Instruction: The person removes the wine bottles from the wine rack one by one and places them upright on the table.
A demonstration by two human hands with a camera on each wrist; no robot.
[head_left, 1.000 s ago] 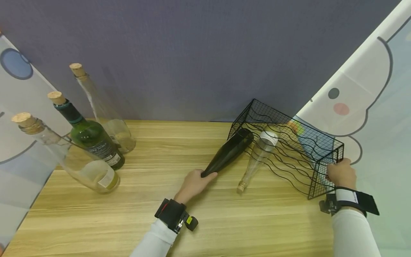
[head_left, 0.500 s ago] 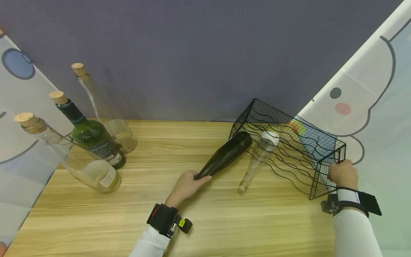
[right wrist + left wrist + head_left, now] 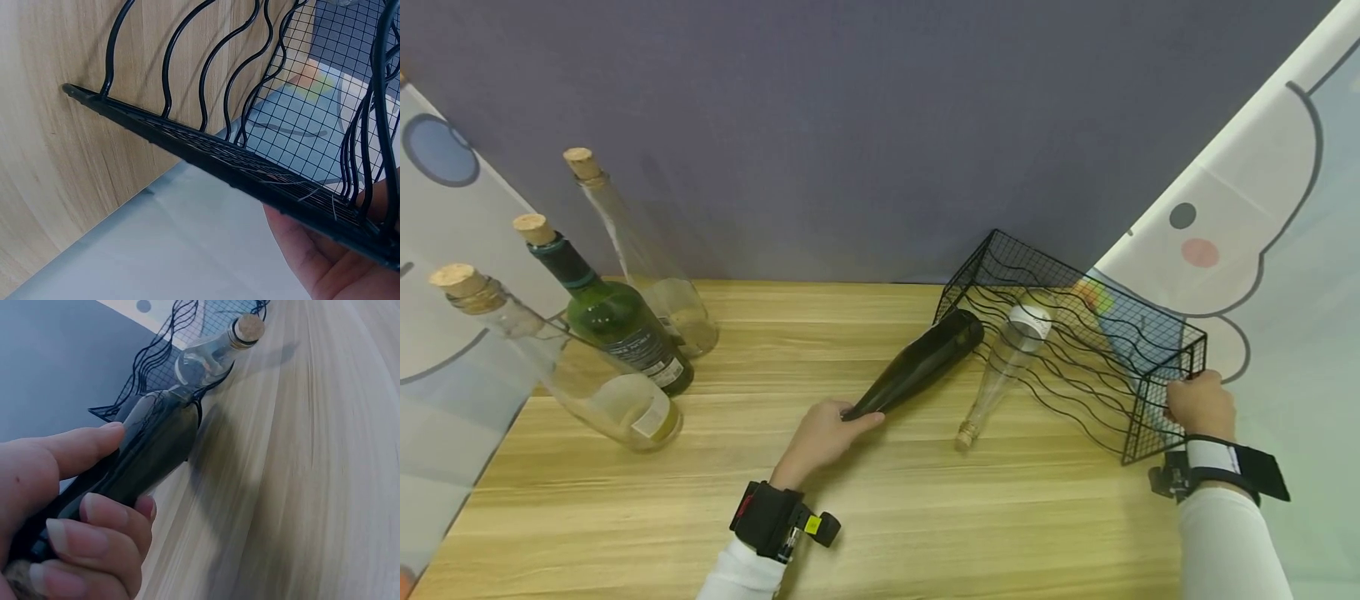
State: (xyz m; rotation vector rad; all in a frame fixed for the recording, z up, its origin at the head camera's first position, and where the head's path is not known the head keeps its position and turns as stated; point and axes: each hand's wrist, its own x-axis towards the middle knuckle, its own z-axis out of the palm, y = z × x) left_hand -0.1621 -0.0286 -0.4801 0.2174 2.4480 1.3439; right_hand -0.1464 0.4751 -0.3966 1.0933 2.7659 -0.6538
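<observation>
My left hand (image 3: 820, 437) grips a dark wine bottle (image 3: 921, 362) by its neck, thumb along the glass and fingers curled round. The bottle slants up to the right, its base end at the left end of a black wire wine rack (image 3: 1153, 417). In the left wrist view a cork (image 3: 22, 578) shows partly below the fingers. Beside it a clear bottle (image 3: 1011, 354) lies in the rack, corked neck toward me. At the rack's right end, my right hand (image 3: 1202, 406) holds the mesh side panel; the right wrist view shows fingers (image 3: 300, 250) behind its bar.
On the left of the wooden table (image 3: 850, 533) stand a green wine bottle (image 3: 625, 325), a front clear bottle (image 3: 610, 392) and a back clear bottle (image 3: 662, 283), all corked. A grey-blue panel (image 3: 850, 142) rises behind, and a printed sheet (image 3: 1247, 250) lies at the right.
My left hand has drawn the dark bottle a short way down and left, its base shifting slightly along the rack's left end. The right hand and the rack have stayed in place.
</observation>
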